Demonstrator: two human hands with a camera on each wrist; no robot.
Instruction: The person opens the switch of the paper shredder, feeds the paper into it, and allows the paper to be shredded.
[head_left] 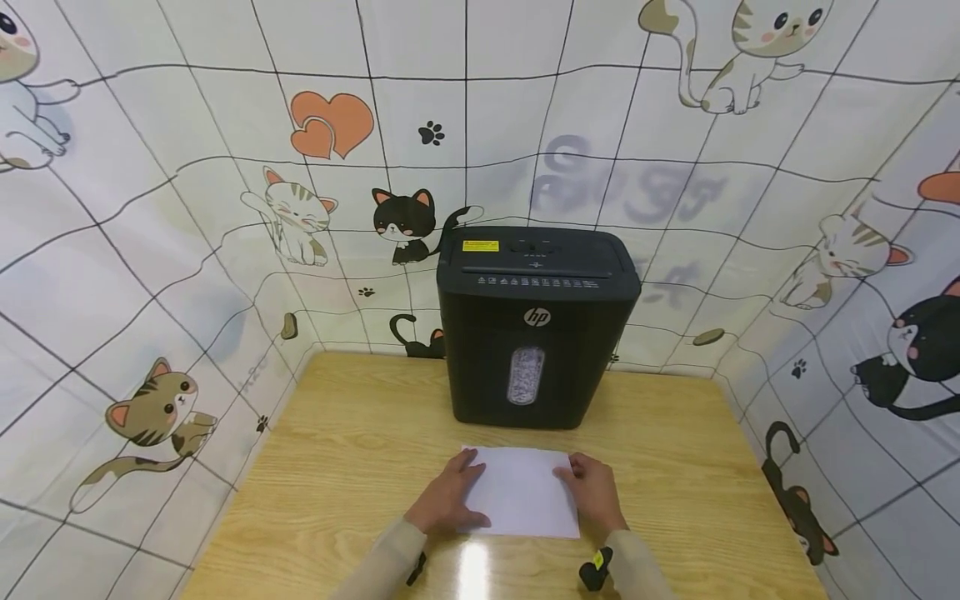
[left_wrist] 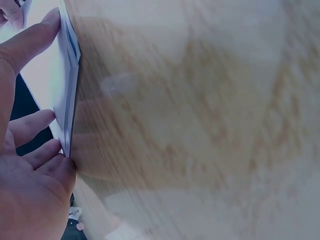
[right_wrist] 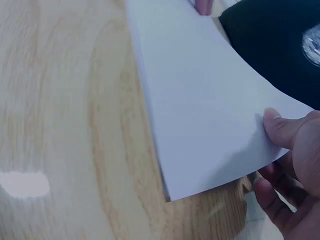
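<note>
A stack of white paper (head_left: 525, 493) lies at the front of the wooden table, several layers showing at its left edge in the left wrist view. My left hand (head_left: 444, 497) holds that left edge, thumb on the near part and fingers spread toward the far corner. At the far right corner my right hand (head_left: 597, 493) pinches the paper, its thumb (right_wrist: 280, 129) on top and the other fingers below. The paper bends slightly upward there. Just behind the stack stands a black HP paper shredder (head_left: 487, 358) with a window showing shreds.
The light wooden table (head_left: 337, 467) meets white fabric walls (head_left: 225, 117) printed with cats and grid lines. A yellow label (head_left: 481, 246) is stuck on the shredder's top, near its feed slot (head_left: 536, 271).
</note>
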